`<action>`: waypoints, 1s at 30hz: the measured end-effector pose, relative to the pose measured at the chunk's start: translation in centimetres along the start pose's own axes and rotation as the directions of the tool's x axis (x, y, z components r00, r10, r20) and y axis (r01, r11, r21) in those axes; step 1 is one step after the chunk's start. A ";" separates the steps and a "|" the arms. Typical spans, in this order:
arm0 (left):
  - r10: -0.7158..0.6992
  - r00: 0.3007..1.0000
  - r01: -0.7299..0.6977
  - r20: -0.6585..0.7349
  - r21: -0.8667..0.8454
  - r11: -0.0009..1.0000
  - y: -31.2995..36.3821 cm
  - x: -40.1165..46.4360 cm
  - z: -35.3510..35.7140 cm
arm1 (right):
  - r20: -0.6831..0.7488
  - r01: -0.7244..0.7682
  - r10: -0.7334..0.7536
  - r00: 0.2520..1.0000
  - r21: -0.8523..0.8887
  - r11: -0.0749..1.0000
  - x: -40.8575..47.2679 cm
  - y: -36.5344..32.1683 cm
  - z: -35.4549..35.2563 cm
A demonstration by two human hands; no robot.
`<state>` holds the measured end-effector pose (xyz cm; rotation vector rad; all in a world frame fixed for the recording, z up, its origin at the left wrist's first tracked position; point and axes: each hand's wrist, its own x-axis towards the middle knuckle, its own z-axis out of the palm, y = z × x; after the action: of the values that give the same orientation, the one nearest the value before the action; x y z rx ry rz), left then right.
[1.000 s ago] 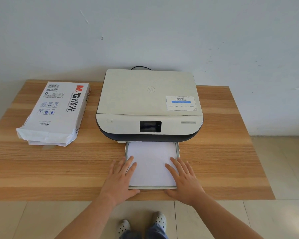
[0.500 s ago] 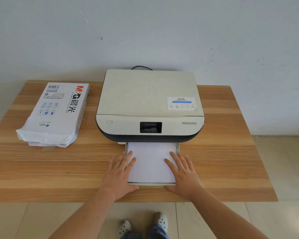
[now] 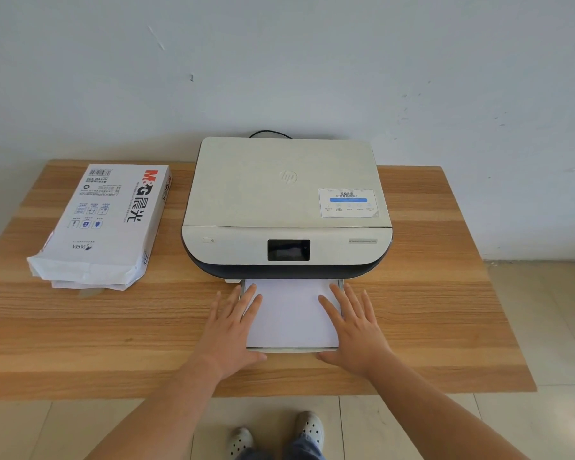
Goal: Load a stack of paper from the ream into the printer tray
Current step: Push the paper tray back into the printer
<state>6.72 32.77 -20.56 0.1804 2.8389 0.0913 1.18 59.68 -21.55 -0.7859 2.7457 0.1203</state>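
Note:
A beige and dark printer [image 3: 286, 207] stands at the middle of the wooden table. Its tray [image 3: 292, 349] sticks out at the front with a white paper stack [image 3: 291, 313] lying in it. My left hand [image 3: 233, 330] lies flat on the tray's left edge, fingers spread, thumb at the tray's front corner. My right hand [image 3: 354, 327] lies flat on the right edge the same way. Neither hand holds anything. The opened white paper ream [image 3: 103, 224] lies to the left of the printer.
The wooden table [image 3: 445, 293] ends at a front edge just behind my wrists and a right edge near a tiled floor [image 3: 551, 327]. A black cable [image 3: 269, 132] runs behind the printer to a white wall. My shoes [image 3: 276, 436] show below.
The tray with the paper has slid back into the printer, so less of it sticks out. Both hands moved forward with it.

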 end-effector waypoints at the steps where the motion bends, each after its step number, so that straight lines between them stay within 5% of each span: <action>1: 0.004 1.000 -0.004 0.000 0.009 1.000 0.0 0.1 0.0 | 0.000 0.004 -0.004 1.000 -0.007 1.000 0.1 0.0 0.0; 30: -0.034 0.993 0.050 -0.111 0.143 0.988 -1.4 4.8 -1.9 | -0.067 -0.069 0.062 0.996 -0.111 0.991 4.7 1.2 -3.8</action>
<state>1.43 31.91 -20.20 0.1508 2.9564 -0.1193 -4.17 57.76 -19.31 -0.7399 2.8465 0.2717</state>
